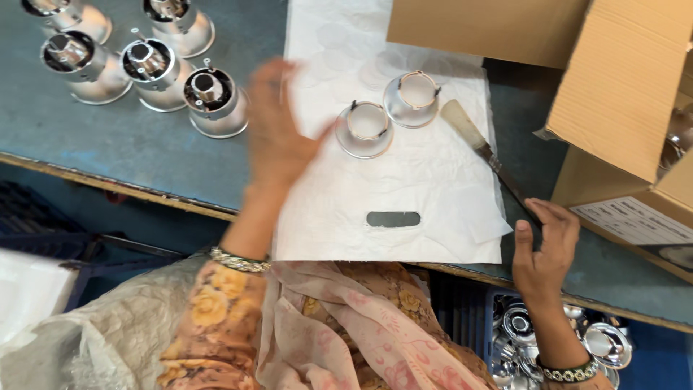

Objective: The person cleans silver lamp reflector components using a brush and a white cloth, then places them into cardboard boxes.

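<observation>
My left hand point(278, 133) hovers blurred over the left edge of a white sheet point(404, 195), fingers spread, holding nothing, just left of a silver ring-shaped cup point(364, 130). A second silver cup point(411, 99) lies beside it on the sheet. My right hand point(545, 249) rests at the table's front edge, fingers on the dark end of a flat tool with a pale wooden handle point(465, 126) that lies slantwise across the sheet's right side.
Several silver cups with dark fittings inside point(155, 72) stand at the back left on the blue-grey table point(123, 144). An open cardboard box point(628, 115) fills the right. A blue crate of shiny silver parts point(599, 343) sits below the table edge.
</observation>
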